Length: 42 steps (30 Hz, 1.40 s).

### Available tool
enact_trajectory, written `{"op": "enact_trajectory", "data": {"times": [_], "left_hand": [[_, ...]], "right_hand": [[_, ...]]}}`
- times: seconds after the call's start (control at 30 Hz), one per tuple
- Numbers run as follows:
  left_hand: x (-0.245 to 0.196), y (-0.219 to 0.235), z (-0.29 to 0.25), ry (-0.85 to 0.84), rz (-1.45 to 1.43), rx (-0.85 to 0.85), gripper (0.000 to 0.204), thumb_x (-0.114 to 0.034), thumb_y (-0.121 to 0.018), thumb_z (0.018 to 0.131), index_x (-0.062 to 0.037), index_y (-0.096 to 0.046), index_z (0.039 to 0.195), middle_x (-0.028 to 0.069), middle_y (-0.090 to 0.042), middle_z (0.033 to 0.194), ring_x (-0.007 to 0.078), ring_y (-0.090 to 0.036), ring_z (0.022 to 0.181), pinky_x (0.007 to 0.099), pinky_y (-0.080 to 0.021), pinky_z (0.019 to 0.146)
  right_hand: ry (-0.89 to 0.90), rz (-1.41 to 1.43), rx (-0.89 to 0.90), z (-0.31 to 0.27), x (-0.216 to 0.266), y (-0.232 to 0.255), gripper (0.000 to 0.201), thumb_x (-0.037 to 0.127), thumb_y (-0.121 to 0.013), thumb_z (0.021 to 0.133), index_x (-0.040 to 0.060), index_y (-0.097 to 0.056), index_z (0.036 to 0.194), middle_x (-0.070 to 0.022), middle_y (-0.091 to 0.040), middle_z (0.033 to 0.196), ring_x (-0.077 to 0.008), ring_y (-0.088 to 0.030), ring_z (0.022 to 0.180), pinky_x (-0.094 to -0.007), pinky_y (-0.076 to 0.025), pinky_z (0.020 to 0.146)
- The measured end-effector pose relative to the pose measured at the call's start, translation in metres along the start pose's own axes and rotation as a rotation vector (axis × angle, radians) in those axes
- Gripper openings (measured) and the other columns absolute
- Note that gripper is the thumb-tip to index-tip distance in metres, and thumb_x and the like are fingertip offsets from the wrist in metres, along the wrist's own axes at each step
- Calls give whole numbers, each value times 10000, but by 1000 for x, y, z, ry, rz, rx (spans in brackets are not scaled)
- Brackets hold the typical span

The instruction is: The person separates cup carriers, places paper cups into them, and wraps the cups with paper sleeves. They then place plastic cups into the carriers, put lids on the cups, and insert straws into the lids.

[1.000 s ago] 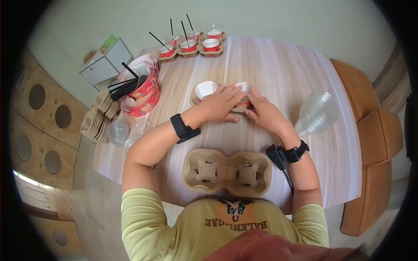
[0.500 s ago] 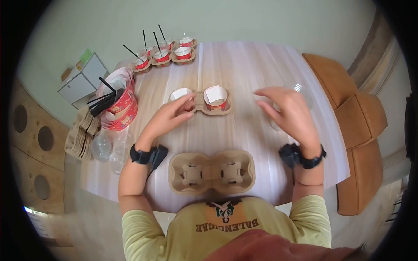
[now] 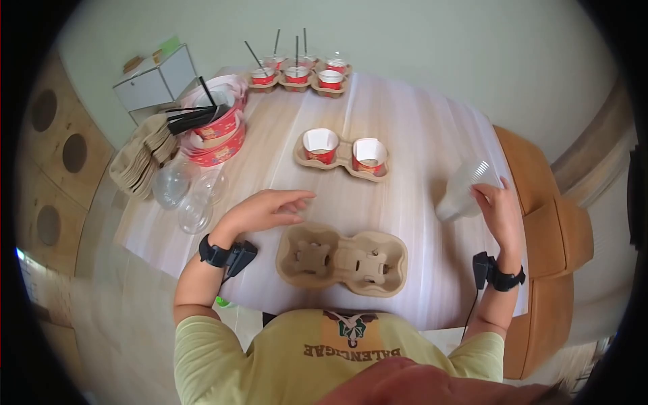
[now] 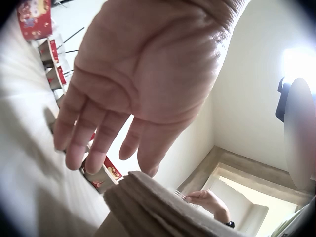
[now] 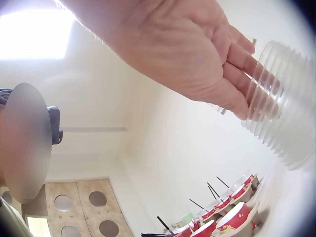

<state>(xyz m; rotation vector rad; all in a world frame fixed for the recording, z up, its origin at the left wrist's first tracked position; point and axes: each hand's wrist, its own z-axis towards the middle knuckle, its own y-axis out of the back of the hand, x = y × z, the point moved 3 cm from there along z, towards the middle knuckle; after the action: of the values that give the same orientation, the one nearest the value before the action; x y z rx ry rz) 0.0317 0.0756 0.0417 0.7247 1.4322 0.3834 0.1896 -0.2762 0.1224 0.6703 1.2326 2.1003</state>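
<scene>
lids (image 3: 464, 192) gripped by right hand (image 3: 498, 210) | count blurred | left hand (image 3: 264, 210) hovering

Two hands are showing: the left hand (image 3: 264, 210) at centre left of the frame, the right hand (image 3: 497, 211) at right.

Two cardboard two-cup carriers are lying mid-bench: an empty carrier (image 3: 342, 260) at lower centre, and a filled carrier (image 3: 343, 159) above it, which is holding two red paper cups, one left cup (image 3: 320, 144) and one right cup (image 3: 369, 155).

One stack of clear plastic lids (image 3: 463, 190) is sitting at the right; the number in the stack cannot be told.

At top centre, four small red cups (image 3: 297, 73) are standing in carriers, three of them carrying black straws.

At upper left, large red bowls (image 3: 217, 133) are sitting stacked, count unclear.
</scene>
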Motion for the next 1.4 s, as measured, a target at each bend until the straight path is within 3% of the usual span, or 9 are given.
{"op": "enact_trajectory", "data": {"times": [0.23,0.47,0.6,0.77,0.87,0.97,1.2,1.37,1.4], "left_hand": [[35,-7,-5,58,-355,-10,421,-76,-571,831,-89,-468,1239,66,-613,975,109,-560,885,264,-448,795],[50,-10,-9,62,-439,-32,399,-66,-559,837,-88,-480,1228,52,-600,962,104,-550,881,248,-437,815],[50,-10,-11,62,-322,-20,394,-81,-561,837,-103,-486,1223,61,-605,961,114,-555,878,251,-440,810],[49,-11,-10,62,-283,12,389,-80,-571,836,-111,-493,1215,54,-608,956,113,-547,853,253,-435,774],[47,-8,-14,54,-219,-9,385,-73,-568,832,-108,-497,1210,51,-610,955,114,-551,843,253,-438,768],[48,-5,-17,75,-166,-37,372,-69,-561,832,-105,-505,1199,52,-615,939,119,-560,824,253,-443,759],[32,3,-12,51,-128,-56,358,-108,-577,814,-93,-523,1167,70,-627,892,140,-579,771,267,-456,716],[9,23,-4,12,-57,-153,326,-101,-589,809,-86,-534,1130,39,-612,894,105,-543,713,246,-448,681],[13,28,1,87,24,-242,308,-114,-593,810,-83,-531,1110,33,-593,888,98,-523,678,244,-447,656]], "right_hand": [[97,-44,39,3,8,6,61,19,-567,760,15,-618,794,-142,-617,720,-310,-577,657,-430,-380,928],[145,-215,-35,8,10,22,50,10,-587,725,16,-585,774,-142,-599,714,-298,-574,684,-411,-418,887],[218,-344,-245,14,28,51,36,1,-585,742,24,-581,770,-119,-574,660,-270,-565,630,-394,-442,854],[363,-284,-453,40,75,64,77,5,-612,733,29,-587,801,-129,-591,723,-296,-594,722,-370,-486,761],[444,-68,-391,64,104,37,101,7,-621,723,47,-591,810,-115,-602,721,-282,-586,679,-342,-464,603],[495,-6,-312,75,114,11,99,14,-616,720,58,-587,804,-97,-593,690,-262,-572,630,-345,-443,546],[429,-25,-201,70,93,-25,110,23,-623,705,69,-590,800,-83,-589,677,-247,-571,617,-337,-443,536],[355,-28,-435,41,85,19,129,-12,-638,697,54,-596,800,-88,-601,717,-249,-584,646,-319,-457,560],[322,-55,-479,32,80,29,133,-21,-642,695,48,-596,799,-90,-604,729,-250,-587,654,-314,-460,567]]}}
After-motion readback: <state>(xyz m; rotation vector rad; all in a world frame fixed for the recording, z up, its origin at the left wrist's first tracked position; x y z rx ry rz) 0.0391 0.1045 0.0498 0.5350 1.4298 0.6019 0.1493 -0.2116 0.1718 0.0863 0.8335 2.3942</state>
